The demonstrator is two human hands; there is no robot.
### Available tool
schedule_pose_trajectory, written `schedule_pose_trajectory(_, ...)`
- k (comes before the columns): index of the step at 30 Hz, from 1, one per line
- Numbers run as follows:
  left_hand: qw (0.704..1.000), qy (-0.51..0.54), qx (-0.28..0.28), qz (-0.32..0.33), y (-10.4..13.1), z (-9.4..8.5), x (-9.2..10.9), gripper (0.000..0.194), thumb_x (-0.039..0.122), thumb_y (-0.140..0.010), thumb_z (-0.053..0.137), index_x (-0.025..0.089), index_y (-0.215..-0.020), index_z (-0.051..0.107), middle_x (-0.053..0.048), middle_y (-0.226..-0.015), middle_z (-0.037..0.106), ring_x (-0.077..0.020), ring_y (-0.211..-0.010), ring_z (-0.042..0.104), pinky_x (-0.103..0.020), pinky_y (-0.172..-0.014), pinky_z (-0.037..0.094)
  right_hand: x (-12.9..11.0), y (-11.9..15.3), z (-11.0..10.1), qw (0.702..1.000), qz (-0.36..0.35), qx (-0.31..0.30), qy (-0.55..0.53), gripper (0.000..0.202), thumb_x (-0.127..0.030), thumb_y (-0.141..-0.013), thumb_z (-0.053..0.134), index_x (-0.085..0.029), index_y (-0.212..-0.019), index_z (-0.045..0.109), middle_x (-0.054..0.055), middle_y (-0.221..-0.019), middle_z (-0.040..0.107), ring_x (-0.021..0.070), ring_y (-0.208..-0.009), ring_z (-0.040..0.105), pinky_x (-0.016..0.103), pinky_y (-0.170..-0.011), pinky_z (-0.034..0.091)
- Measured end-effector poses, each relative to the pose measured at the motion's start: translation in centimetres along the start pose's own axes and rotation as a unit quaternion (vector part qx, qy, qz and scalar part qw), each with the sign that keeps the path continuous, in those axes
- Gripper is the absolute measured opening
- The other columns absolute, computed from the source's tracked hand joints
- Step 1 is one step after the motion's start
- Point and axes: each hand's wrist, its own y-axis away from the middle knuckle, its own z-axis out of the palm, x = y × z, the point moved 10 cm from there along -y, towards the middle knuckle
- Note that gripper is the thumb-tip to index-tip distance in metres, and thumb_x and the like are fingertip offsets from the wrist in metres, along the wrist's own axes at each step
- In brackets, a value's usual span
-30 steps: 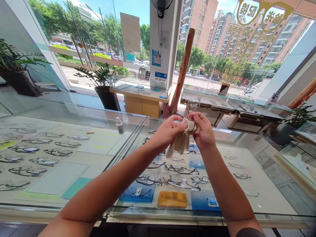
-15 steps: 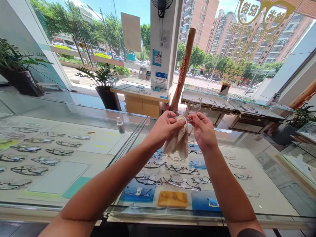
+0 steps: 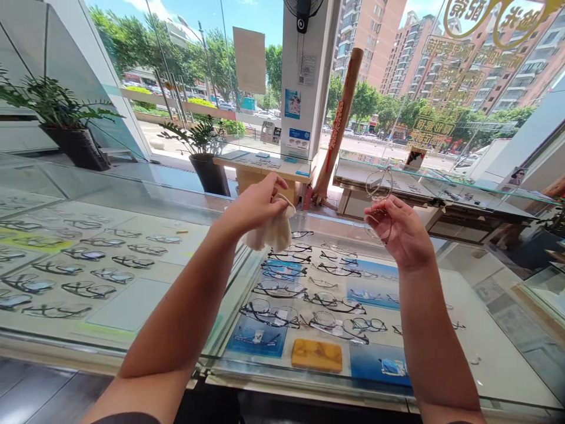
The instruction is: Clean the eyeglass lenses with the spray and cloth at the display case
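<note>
My left hand [image 3: 260, 203] pinches a pale cloth [image 3: 276, 231], which hangs below its fingers over the glass display case. To the right, my right hand [image 3: 399, 227] is closed on thin-framed eyeglasses [image 3: 379, 184], held upright with one round rim above the fingers and the other beside the palm. A wide gap separates the two hands, and the cloth does not touch the eyeglasses. Beneath them, rows of eyeglasses [image 3: 333, 301] lie inside the case.
The glass case [image 3: 379, 386] spans the foreground, with a yellow-brown block [image 3: 316, 355] near its front. More frames [image 3: 88, 288] lie in the left case. Potted plants [image 3: 209, 171], a wooden post [image 3: 344, 112] and a window counter [image 3: 265, 166] stand beyond.
My hands have moved apart: the left one went left with the cloth, the right one went right with the eyeglasses. The cloth has come away from the eyeglasses. The camera view has shifted slightly.
</note>
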Motion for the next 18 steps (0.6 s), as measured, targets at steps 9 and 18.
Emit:
schedule_pose_trajectory(9,0.984,-0.108,0.017,-0.138,-0.9,-2.1,-8.0,0.04,0.007,-0.066,0.092,0.022,-0.06,0.055,0.006,-0.053,0.034,-0.0186,-0.069,0.046,-0.027,-0.073,0.034,0.0,0.1,0.1,1.0,0.009,-0.015,-0.001,0.026,-0.048,-0.084,0.092,-0.027,-0.086,0.078,0.004,-0.095,0.076,0.0218,-0.096,0.072,0.036,-0.081,0.061)
schedule_pose_trajectory(18,0.963,-0.099,-0.139,0.208,10.6,8.7,12.8,0.026,0.023,-0.093,0.073,0.025,-0.07,0.062,-0.003,-0.064,0.059,-0.0192,-0.055,0.044,-0.034,-0.061,0.035,0.8,-0.5,0.3,1.0,0.013,-0.012,-0.004,0.028,-0.049,-0.082,0.094,-0.027,-0.085,0.077,0.003,-0.094,0.074,0.0215,-0.098,0.072,0.034,-0.079,0.058)
